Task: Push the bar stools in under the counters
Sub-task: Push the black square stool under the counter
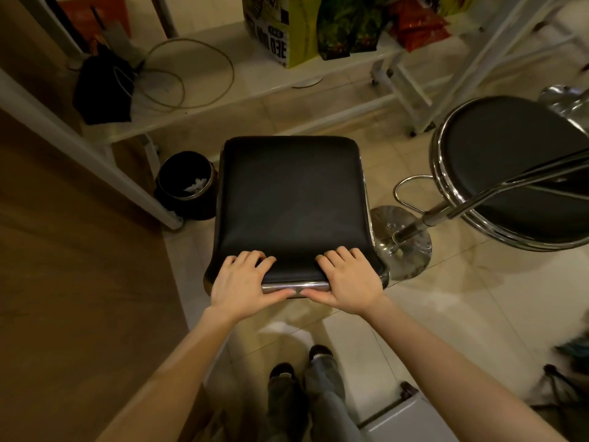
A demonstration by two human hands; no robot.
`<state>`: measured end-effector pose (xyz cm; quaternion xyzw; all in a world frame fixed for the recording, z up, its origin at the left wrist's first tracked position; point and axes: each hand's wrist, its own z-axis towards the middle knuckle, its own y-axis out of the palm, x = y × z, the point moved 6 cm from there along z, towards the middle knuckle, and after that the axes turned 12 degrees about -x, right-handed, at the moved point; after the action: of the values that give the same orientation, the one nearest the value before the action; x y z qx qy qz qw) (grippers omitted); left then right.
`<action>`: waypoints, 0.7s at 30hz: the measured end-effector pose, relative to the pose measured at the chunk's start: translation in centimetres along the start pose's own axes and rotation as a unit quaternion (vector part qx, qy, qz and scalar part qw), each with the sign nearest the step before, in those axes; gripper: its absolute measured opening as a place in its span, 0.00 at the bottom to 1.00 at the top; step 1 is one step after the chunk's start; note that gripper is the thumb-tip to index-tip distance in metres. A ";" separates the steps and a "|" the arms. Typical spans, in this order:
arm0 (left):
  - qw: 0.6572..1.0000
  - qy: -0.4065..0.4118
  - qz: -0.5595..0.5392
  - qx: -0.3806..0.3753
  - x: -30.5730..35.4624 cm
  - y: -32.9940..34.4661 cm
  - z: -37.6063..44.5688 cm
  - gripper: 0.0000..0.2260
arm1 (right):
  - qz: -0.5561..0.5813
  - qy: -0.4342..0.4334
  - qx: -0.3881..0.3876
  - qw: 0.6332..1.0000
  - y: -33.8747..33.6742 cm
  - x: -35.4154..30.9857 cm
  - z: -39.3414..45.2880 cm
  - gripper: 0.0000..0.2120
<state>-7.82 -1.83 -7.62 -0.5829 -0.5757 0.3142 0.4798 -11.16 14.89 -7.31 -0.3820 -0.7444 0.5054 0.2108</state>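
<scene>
A bar stool with a square black padded seat (pixel 291 199) and a chrome rim stands right in front of me. My left hand (pixel 240 283) grips the seat's near edge at its left, fingers on the cushion, thumb under the chrome rim. My right hand (pixel 349 279) holds the same edge at its right the same way. A second bar stool with a round black seat (pixel 516 167), chrome ring and chrome base disc (pixel 403 242) stands to the right. The wooden counter (pixel 63 266) fills the left side.
A small black waste bin (pixel 186 183) sits on the tiled floor left of the square seat, by a white frame leg. Behind it, a low white shelf (pixel 255 78) carries bags, a black pouch and a coiled cable. My feet show below.
</scene>
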 end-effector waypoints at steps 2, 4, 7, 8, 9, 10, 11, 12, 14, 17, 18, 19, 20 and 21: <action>1.000 0.002 0.001 -0.002 -0.3 -0.3 0.5 0.37 | 0.003 0.003 0.003 1.000 -0.2 0.1 0.6 0.38; 1.000 0.003 0.000 -0.001 -0.8 -0.6 1.1 0.37 | 0.002 0.008 0.010 1.000 -0.5 0.2 1.2 0.38; 1.000 0.002 0.007 0.002 -1.5 -1.4 2.3 0.37 | 0.003 0.010 0.013 1.000 -1.1 0.5 2.4 0.39; 1.000 0.003 0.007 0.002 -1.8 -1.6 2.7 0.37 | 0.005 0.009 0.015 1.000 -1.3 0.6 2.9 0.39; 1.000 0.004 0.007 0.002 -2.0 -1.8 3.1 0.37 | 0.006 0.010 0.019 1.000 -1.5 0.7 3.3 0.39; 1.000 0.004 0.009 0.002 -2.4 -2.0 3.6 0.37 | 0.003 0.012 0.026 1.000 -1.8 0.8 3.7 0.38; 1.000 0.004 0.012 0.004 -2.7 -2.2 4.0 0.37 | -0.001 0.015 0.032 0.999 -2.0 0.9 4.1 0.38; 1.000 0.003 0.016 0.007 -3.0 -2.4 4.4 0.36 | -0.004 0.017 0.035 0.999 -2.3 1.0 4.6 0.37; 1.000 0.001 0.024 0.012 -3.5 -2.9 5.4 0.35 | -0.009 0.021 0.045 0.999 -2.9 1.3 5.5 0.37; 0.999 -0.004 0.035 0.012 -4.5 -3.7 6.8 0.35 | -0.006 0.019 0.057 0.998 -3.9 1.7 7.1 0.37; 0.999 -0.005 0.036 0.015 -4.9 -4.0 7.3 0.35 | -0.006 0.020 0.062 0.998 -4.3 1.8 7.6 0.37; 0.999 -0.005 0.036 0.018 -5.3 -4.3 7.8 0.35 | -0.008 0.022 0.068 0.997 -4.5 1.9 8.1 0.37; 0.999 -0.005 0.036 0.018 -5.6 -4.5 8.3 0.35 | -0.009 0.024 0.071 0.997 -4.8 2.0 8.6 0.37; 0.999 -0.005 0.036 0.017 -5.8 -4.6 8.7 0.35 | -0.011 0.024 0.071 0.997 -4.9 2.2 9.1 0.36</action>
<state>-18.30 -6.28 -7.39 -0.5935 -0.5516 0.3440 0.4745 -20.62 10.29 -6.62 -0.3703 -0.7057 0.5450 0.2605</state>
